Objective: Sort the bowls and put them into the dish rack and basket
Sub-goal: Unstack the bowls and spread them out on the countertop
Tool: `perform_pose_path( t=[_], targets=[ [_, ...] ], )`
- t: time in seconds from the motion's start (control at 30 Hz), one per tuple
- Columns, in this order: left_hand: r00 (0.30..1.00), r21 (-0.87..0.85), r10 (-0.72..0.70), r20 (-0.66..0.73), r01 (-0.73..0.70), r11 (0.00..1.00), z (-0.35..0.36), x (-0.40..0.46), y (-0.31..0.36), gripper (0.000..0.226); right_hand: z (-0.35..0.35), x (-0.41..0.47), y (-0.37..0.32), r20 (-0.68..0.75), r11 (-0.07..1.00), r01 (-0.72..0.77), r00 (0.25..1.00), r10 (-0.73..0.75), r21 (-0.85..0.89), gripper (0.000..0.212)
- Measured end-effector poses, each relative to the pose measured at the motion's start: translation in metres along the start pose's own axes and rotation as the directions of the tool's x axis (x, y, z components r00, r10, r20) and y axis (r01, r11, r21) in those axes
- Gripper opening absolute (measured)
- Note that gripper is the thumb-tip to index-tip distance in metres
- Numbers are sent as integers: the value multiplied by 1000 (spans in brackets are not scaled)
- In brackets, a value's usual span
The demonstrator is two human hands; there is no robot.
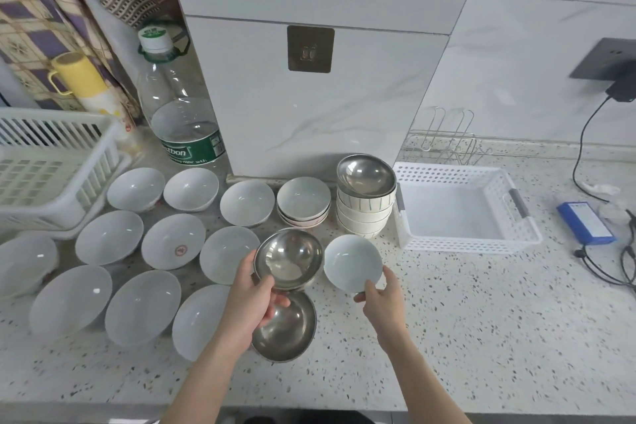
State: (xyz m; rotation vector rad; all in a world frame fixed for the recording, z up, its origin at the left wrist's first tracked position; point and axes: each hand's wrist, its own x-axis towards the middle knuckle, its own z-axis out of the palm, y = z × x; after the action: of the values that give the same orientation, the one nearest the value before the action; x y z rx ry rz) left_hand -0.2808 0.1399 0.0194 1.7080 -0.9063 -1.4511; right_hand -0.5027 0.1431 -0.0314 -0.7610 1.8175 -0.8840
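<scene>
My left hand [253, 299] grips the near rim of a steel bowl [288, 258], held just above another steel bowl [285, 327] on the counter. My right hand [380, 296] holds a small white bowl [352, 263] by its near rim. Several white bowls, such as one with a red mark [173, 241], are spread over the counter's left half. A stack of striped white bowls [363, 213] topped by a steel bowl [366, 175] stands by the white basket [468, 244]. The white dish rack [55, 162] sits at far left.
A large water bottle [180, 107] stands at the back beside a tiled pillar [309, 96]. A wire rack [444, 141] sits behind the basket. A blue box [585, 222] and black cables [605, 272] lie at right. A yellow cup [81, 76] is behind the dish rack.
</scene>
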Motion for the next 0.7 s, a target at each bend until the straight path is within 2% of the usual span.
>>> perform_pose_path(
  t=[0.1,0.17,0.27,0.37,0.5,0.6,0.7],
  targets=[
    [998,92,3,69,-10,996,7,-3,-3,52,-7,-9,-1,-52,995,53,997,-58,-81,63],
    [987,173,17,159,-45,984,13,-7,-7,52,-17,-19,-1,-93,985,133,985,-143,-108,50],
    [950,314,14,313,-117,942,24,-17,-13,54,-32,-34,3,31,978,199,980,-198,-55,28],
    [918,366,-21,396,-137,920,38,-27,-22,59,-42,-46,11,177,976,209,965,-194,-67,21],
    [901,445,-38,431,-176,878,51,-33,-32,60,-51,-45,26,166,964,199,971,-170,-175,18],
    [872,605,-127,472,-215,767,53,-34,-36,80,-54,-43,37,190,955,201,969,-161,-218,21],
    [872,699,-140,469,-270,662,55,-33,-40,109,-56,-41,46,201,944,202,968,-152,-261,23]
  ],
)
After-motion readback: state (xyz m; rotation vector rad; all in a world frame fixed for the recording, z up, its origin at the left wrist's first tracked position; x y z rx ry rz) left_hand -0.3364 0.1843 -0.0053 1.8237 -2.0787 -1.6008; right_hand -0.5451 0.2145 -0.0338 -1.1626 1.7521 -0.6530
